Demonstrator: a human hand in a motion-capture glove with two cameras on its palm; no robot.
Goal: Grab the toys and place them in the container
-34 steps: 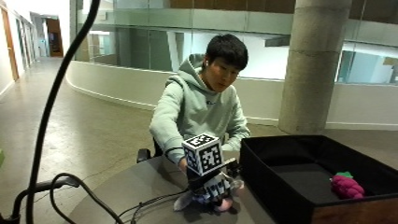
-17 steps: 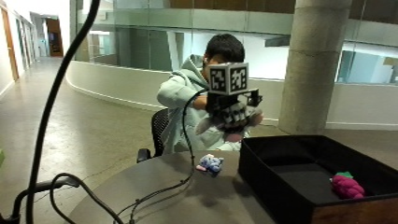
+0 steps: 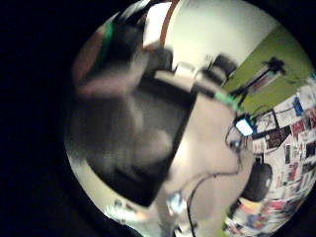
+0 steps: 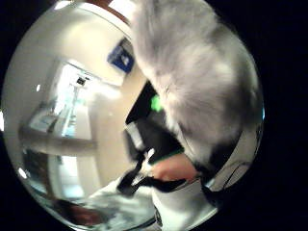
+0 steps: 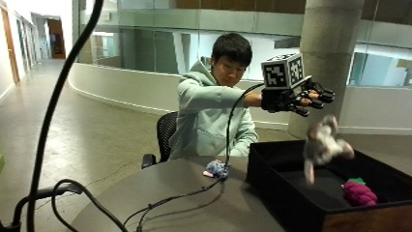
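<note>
A grey plush toy [image 5: 324, 143] hangs in the air just below the gloved right hand [image 5: 297, 99], apart from it, over the black container [image 5: 283, 193]. The arm reaches out level above the container, fingers spread and empty. A pink toy [image 5: 359, 192] lies in the container well below the hand; a small blue toy [image 5: 217, 169] sits on the table [image 5: 174, 203] beside the container.
</note>
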